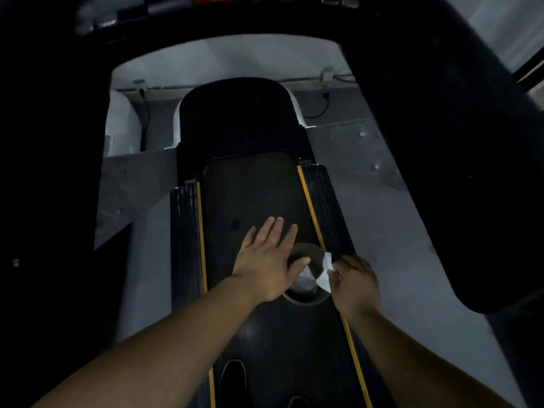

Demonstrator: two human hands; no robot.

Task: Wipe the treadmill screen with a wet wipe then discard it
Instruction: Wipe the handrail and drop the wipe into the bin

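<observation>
I look down at a dark treadmill belt (250, 195) with yellow side stripes. A small round bin (306, 300) stands on the belt, with crumpled pale material (304, 279) inside it. My right hand (354, 282) pinches a white wet wipe (325, 273) at the bin's right rim. My left hand (269, 254) is spread flat with fingers apart, hovering over the bin's left side and holding nothing. The treadmill console (206, 13) is a dark band along the top edge; its screen does not show clearly.
A thick black handrail (441, 142) slants down the right side. The left side is dark (44, 172). Grey floor (382, 216) lies on both sides of the belt. The motor cover (235, 113) rises at the belt's far end. Two shoes (234, 375) stand on the belt below.
</observation>
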